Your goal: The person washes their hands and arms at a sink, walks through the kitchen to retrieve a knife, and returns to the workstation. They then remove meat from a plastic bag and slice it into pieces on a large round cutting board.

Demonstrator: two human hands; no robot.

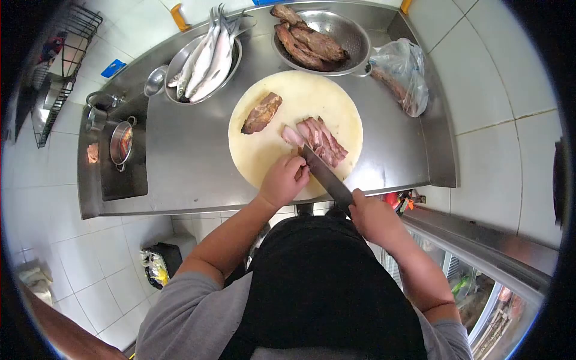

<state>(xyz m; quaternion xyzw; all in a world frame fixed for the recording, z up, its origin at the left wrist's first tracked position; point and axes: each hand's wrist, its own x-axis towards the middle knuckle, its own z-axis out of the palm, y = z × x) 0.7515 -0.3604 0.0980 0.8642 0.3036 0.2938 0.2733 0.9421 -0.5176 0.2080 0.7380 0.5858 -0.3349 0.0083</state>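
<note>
My right hand grips the handle of a broad kitchen knife, its blade slanting up and left across the round cutting board. Close against the blade's left side, my left hand is closed with its fingers curled over a piece of meat, which is mostly hidden. Sliced meat with pink cut faces lies in a fanned row just beyond the blade tip. One paler slice rests left of that row. A browned chunk of meat sits apart at the board's upper left.
Behind the board stand a bowl of whole fish and a colander with browned meat strips. A plastic bag lies at right. At left, a sink holds a small pot. The steel counter's front edge runs before me.
</note>
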